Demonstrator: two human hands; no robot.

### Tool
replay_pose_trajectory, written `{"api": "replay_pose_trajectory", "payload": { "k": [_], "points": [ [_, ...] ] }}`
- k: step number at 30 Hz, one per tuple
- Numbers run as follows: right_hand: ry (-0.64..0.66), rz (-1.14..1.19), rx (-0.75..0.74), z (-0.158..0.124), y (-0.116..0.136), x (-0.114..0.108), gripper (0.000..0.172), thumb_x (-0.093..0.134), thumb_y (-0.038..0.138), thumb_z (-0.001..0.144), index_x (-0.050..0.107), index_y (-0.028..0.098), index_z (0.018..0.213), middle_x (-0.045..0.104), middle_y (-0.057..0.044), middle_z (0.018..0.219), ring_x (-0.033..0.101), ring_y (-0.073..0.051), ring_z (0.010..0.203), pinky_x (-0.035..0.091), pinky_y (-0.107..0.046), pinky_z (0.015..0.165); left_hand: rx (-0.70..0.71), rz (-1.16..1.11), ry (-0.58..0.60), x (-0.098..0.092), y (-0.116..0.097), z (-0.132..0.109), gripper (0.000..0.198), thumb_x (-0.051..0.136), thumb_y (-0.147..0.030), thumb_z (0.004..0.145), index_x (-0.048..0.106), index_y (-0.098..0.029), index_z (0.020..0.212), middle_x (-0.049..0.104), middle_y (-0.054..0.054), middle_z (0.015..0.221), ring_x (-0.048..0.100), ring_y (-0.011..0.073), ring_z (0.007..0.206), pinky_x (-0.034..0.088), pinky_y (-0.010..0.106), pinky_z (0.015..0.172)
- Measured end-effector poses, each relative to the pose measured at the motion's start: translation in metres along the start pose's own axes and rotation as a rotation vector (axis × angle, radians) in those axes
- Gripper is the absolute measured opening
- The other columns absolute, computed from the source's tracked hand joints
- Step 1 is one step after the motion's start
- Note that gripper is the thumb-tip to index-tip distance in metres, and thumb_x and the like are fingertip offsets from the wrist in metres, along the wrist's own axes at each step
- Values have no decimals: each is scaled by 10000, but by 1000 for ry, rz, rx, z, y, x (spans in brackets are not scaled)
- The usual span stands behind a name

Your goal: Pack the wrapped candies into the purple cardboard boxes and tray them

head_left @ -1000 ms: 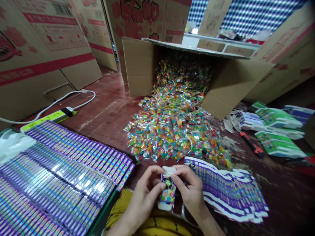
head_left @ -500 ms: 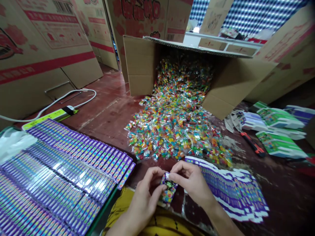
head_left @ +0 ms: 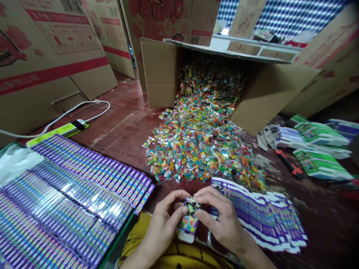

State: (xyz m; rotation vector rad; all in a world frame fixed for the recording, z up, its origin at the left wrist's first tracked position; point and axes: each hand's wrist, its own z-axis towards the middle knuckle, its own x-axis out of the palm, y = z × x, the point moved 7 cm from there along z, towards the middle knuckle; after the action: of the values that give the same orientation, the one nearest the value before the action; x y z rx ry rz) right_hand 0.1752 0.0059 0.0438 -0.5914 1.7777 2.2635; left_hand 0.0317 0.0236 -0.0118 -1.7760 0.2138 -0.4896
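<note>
A small purple printed box [head_left: 189, 220] is held between both hands, near the bottom middle of the head view, with a white flap showing at its lower end. My left hand [head_left: 167, 218] grips its left side with thumb and fingers. On its upper right side, my right hand [head_left: 220, 213] holds it with the thumb in front. Just right of my right hand lies a row of flat purple cartons [head_left: 258, 213] with white edges. Beyond the hands spreads a heap of clear candy packets [head_left: 196, 149], spilling from a cardboard box [head_left: 161, 74] on its side.
Rows of filled purple boxes [head_left: 70, 198] fill a green-edged tray at left. Behind them are a yellow-green power strip [head_left: 56, 133] and white cable. A red-black cutter [head_left: 288, 163] and green cartons [head_left: 322, 164] lie at right. Large cardboard boxes [head_left: 53, 48] stand behind.
The small box's lower end now shows an extended white flap. My right hand's thumb has moved down from the top edge to its right side, and my left thumb has moved up slightly.
</note>
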Motion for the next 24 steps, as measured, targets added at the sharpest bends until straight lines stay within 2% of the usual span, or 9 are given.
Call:
{"api": "replay_pose_trajectory", "payload": {
  "k": [2,4,6,8,10,13,17,21,24],
  "points": [
    [31,27,69,-5,-9,3,322,716,295,841,616,240,1142,652,-60,1090,639,-202,963,532,-286,788,0,-58,-41,-6,-3,2,198,672,-269,867,601,-210,1042,647,8,935,614,147,823,490,222,715],
    [-34,54,189,-7,-29,-5,432,676,319,873,532,248,1274,660,-65,1099,660,-191,914,551,-268,715,12,-93,-107,-15,-7,4,197,717,-257,830,560,-207,939,616,-9,913,592,129,820,477,204,707],
    [-212,-32,257,-7,-49,-28,350,599,325,923,544,221,1252,687,-65,1003,676,-188,831,555,-270,669,14,-70,-142,-21,-8,4,251,747,-253,802,504,-198,829,596,-17,884,575,116,810,469,192,706],
    [-354,-255,230,-1,-60,-52,200,573,318,931,633,200,1081,700,-64,908,678,-200,768,553,-296,661,-24,-43,-124,-22,-2,2,278,743,-266,804,473,-201,818,575,-23,864,572,101,758,471,188,670],
    [-317,-479,145,11,-64,-61,136,560,277,928,662,207,984,706,-61,901,679,-210,764,554,-327,685,-105,-64,-86,-18,9,-1,272,713,-296,820,482,-222,943,545,-32,866,577,88,651,474,191,573],
    [-149,-678,26,27,-64,-51,172,591,160,871,668,237,1004,700,-58,1011,662,-251,940,546,-384,805,-219,-152,-16,-10,24,-7,416,695,-304,798,471,-260,1146,559,3,980,627,106,606,497,222,518],
    [3,-853,-104,39,-63,-28,418,603,52,807,628,267,1165,640,-81,1230,538,-307,1185,499,-455,918,-264,-244,21,-10,23,-11,487,686,-206,733,566,-257,1203,609,43,1087,641,159,768,556,321,720],
    [0,-813,-140,45,-68,-25,240,584,116,878,657,259,1056,672,-86,1136,555,-298,1128,481,-451,912,-255,-186,51,-13,16,-7,357,636,-192,771,663,-216,1126,668,33,972,613,201,886,506,322,829],
    [-44,-765,-108,47,-68,-33,98,617,178,882,633,224,966,681,-76,971,609,-265,970,507,-401,822,-178,-26,68,-16,11,-2,264,611,-297,857,680,-200,1092,682,39,970,603,218,944,478,296,842]
  ]
}}
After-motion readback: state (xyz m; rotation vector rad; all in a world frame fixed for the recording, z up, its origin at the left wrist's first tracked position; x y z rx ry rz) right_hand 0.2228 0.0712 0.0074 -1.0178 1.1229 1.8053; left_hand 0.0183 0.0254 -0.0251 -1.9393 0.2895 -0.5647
